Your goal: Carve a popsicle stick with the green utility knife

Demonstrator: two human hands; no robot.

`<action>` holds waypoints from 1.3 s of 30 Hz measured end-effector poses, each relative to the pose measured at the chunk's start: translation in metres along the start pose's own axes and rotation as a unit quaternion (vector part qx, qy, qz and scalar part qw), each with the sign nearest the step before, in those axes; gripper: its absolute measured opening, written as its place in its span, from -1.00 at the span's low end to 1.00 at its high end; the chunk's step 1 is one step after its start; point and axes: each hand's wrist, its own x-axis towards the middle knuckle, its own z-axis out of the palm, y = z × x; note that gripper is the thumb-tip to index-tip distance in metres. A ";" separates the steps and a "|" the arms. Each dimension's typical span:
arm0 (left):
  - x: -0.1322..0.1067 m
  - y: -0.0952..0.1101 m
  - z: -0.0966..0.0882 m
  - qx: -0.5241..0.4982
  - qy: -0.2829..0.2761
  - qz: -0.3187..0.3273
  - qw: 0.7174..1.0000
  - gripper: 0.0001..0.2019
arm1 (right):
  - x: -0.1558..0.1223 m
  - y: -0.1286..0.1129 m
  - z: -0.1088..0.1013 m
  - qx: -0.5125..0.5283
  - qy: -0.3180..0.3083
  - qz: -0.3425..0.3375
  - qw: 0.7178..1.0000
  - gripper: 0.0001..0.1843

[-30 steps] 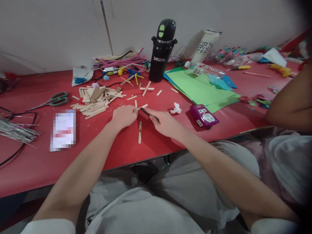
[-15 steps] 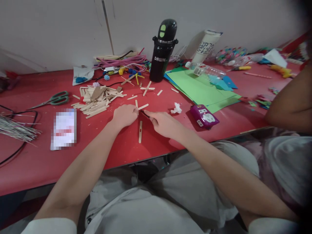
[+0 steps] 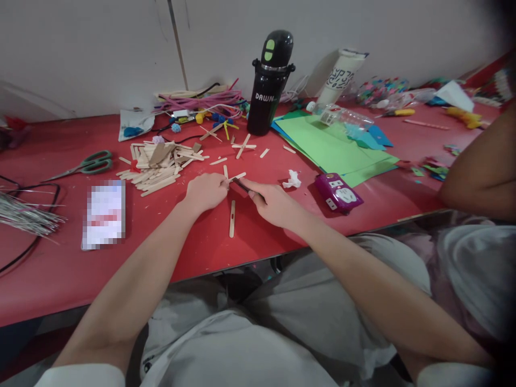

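Observation:
My left hand (image 3: 207, 191) is closed, its fingertips pinching a wooden craft stick (image 3: 241, 176) over the red table. A second craft stick (image 3: 225, 171) shows just beyond those fingertips. In my right hand (image 3: 274, 203) is a slim dark craft knife (image 3: 244, 187), the index finger stretched along it. Its tip meets the pinched stick by my left fingers; the exact contact is too small to make out. Nearer to me, a loose craft stick with a small slot (image 3: 232, 219) lies on the table.
A heap of craft sticks (image 3: 161, 169) and green scissors (image 3: 94, 162) lie left. Behind stands a black bottle (image 3: 264, 97). To the right are crumpled tissue (image 3: 292, 179), a purple case (image 3: 337, 192), green paper (image 3: 334, 150) and another person's arm (image 3: 478, 166).
The knife has turned and more of its dark handle shows, its tip now over the pinched stick. Less of that stick is visible. My left hand has barely moved.

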 end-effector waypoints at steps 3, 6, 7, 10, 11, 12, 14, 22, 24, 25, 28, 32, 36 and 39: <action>0.000 0.000 0.000 0.000 0.001 0.003 1.000 -0.57 | 0.001 -0.001 0.000 -0.005 -0.003 0.002 1.000 -0.42; 0.000 0.001 0.000 0.004 0.003 0.004 1.000 -0.57 | 0.001 -0.004 -0.001 -0.022 -0.014 0.014 1.000 -0.41; 0.000 0.001 0.000 0.006 0.003 0.002 1.000 -0.57 | 0.001 -0.006 -0.002 -0.028 -0.018 0.015 0.999 -0.40; 0.000 0.001 0.000 0.009 0.001 0.000 1.000 -0.58 | 0.001 -0.011 -0.005 -0.047 -0.027 0.015 0.998 -0.39; 0.000 0.001 0.000 0.009 0.001 0.001 1.000 -0.58 | 0.001 -0.013 -0.005 -0.054 -0.030 0.015 0.998 -0.38; 0.000 0.001 0.000 0.009 0.001 0.002 1.000 -0.59 | 0.001 -0.014 -0.006 -0.061 -0.035 0.014 0.997 -0.38; 0.000 0.000 0.000 0.008 0.002 0.003 1.000 -0.59 | 0.001 -0.015 -0.006 -0.076 -0.047 0.009 0.996 -0.39; 0.002 -0.002 0.000 -0.005 -0.003 0.002 1.000 -0.59 | -0.003 -0.002 -0.006 0.001 -0.003 0.019 1.000 -0.41; 0.001 -0.001 0.000 -0.009 -0.004 0.000 1.000 -0.60 | -0.004 0.000 -0.008 0.001 0.010 0.023 1.000 -0.40; 0.001 -0.001 0.000 -0.010 -0.004 0.000 1.000 -0.60 | -0.004 0.001 -0.010 -0.001 0.011 0.022 1.000 -0.38; 0.001 -0.001 0.000 -0.008 -0.003 0.002 1.000 -0.60 | -0.003 0.001 -0.015 -0.009 -0.003 0.012 1.000 -0.35; 0.001 -0.001 -0.001 -0.007 -0.004 0.004 1.000 -0.60 | -0.004 -0.001 -0.021 -0.023 -0.017 0.005 1.000 -0.40; 0.001 -0.001 -0.001 -0.011 -0.007 -0.002 1.000 -0.61 | -0.006 -0.004 -0.028 0.006 -0.038 0.064 0.997 -0.51; 0.001 -0.002 -0.001 -0.010 -0.010 -0.003 1.000 -0.61 | -0.008 -0.007 -0.030 0.002 -0.046 0.092 0.995 -0.47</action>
